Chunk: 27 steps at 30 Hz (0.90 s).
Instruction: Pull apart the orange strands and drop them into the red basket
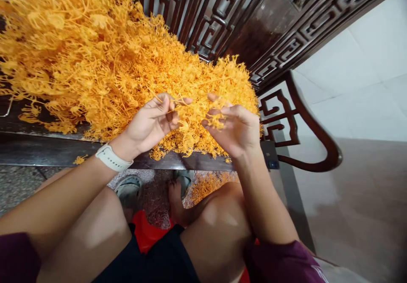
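A large heap of orange-yellow plastic flower pieces [121, 58] covers the seat of a dark carved wooden bench [41, 149]. My left hand [152, 121], with a pale watch band [113, 158] on its wrist, pinches a thin orange stem between thumb and forefinger in front of the heap. To its right, my right hand [237, 126] has its thumb and fingers closed around a small cluster of orange flower pieces [216, 119]. The two hands are apart, palms turned towards each other. Orange pieces lie close behind and below both.
The bench's carved backrest [222, 15] rises behind the heap, and its curved armrest [318, 138] stands at the right. White tiled wall [359, 92] lies beyond. More orange pieces [210, 185] are on the floor near my feet. Something red [148, 232] shows between my legs.
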Available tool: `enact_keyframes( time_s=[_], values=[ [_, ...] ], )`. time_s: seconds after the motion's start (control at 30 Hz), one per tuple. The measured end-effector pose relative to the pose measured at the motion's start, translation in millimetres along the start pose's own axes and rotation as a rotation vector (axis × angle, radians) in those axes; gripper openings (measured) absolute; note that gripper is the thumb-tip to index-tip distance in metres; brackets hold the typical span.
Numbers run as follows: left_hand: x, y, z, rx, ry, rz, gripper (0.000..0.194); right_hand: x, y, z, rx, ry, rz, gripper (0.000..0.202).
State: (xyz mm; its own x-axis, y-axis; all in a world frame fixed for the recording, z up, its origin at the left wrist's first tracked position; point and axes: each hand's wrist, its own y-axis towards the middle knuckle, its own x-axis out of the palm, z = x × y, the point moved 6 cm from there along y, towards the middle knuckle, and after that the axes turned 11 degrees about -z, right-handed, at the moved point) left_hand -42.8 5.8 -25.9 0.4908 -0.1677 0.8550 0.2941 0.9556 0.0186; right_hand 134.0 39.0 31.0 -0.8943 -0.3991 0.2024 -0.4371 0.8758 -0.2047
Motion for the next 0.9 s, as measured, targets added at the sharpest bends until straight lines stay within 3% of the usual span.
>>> enact_keyframes(
  time_s=[0.3,0.43,0.57,0.73,0.9],
  values=[
    [-8.6,1.0,8.1,-0.025,-0.165,0.06,0.034,-2.1,1.7,-0.1,0.046,0.224,-0.049,0.019],
    [-5.3,1.8,4.2,-0.035,-0.174,0.025,0.034,-6.4,-0.3,-2.8,0.02,0.281,-0.045,0.028],
    [-8.0,2.7,5.8,-0.022,-0.175,0.032,0.036,-16.7,-0.4,-6.0,-0.049,0.299,0.034,0.028],
    [-21.7,5.1,25.3,0.078,-0.184,0.091,0.039,-36.5,-1.5,-12.0,-0.108,0.234,0.163,0.023],
    [-23.2,6.1,29.2,0.082,-0.184,0.1,0.036,-28.6,-1.8,-5.4,-0.081,0.148,0.128,0.022]
  ],
)
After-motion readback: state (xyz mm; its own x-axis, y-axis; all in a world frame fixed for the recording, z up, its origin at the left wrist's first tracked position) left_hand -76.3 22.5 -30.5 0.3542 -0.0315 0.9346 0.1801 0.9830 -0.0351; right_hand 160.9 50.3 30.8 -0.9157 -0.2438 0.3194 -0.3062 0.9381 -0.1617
